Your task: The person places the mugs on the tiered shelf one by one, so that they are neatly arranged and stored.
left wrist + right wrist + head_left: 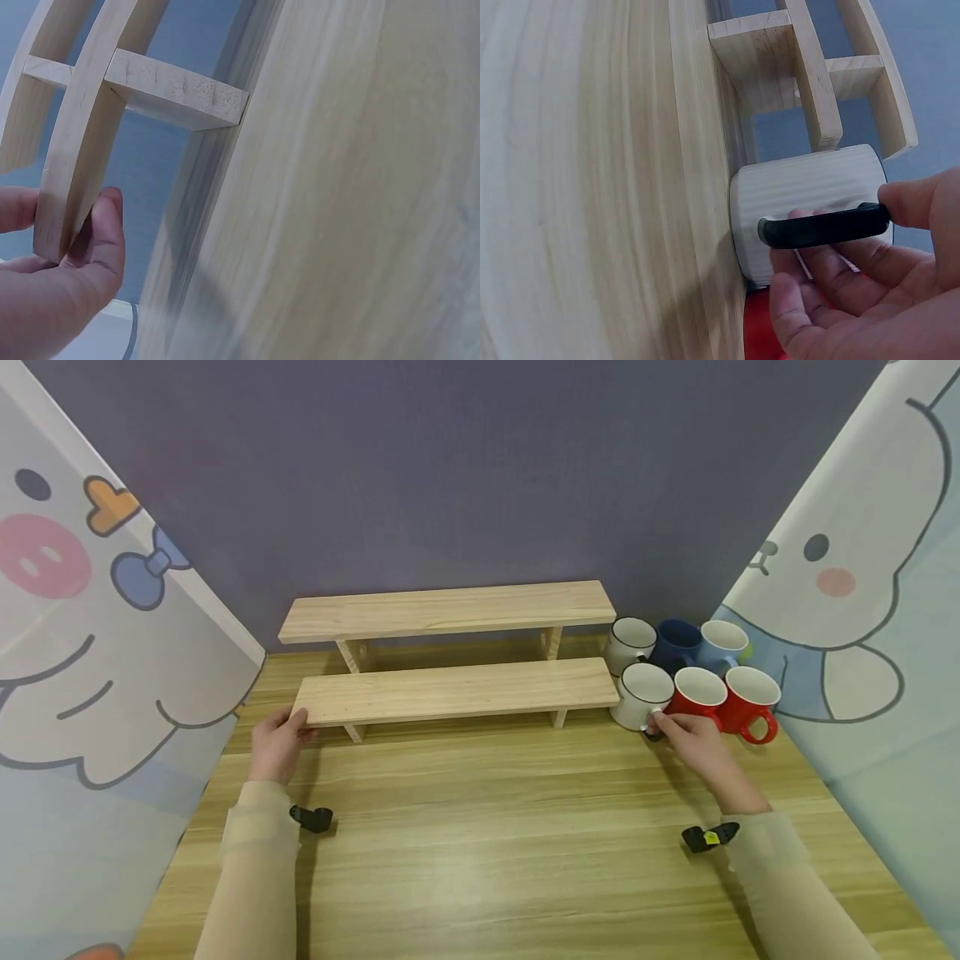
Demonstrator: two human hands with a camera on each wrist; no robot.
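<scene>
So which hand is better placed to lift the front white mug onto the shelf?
The right hand: its fingers are already curled round the black handle of the white mug. The left hand is on the far end of the lower shelf, holding its edge.

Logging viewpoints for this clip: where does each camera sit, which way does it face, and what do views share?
Head: worn on the head, looking forward and down at the table, the two-tier wooden shelf and mugs; both forearms and hands show.
Left wrist: beside the left hand, which grips the lower shelf board's end.
Right wrist: beside the right hand, whose fingers hook the black handle of the white mug.
Shared: all three show the shelf; head and right wrist show the white mug.
</scene>
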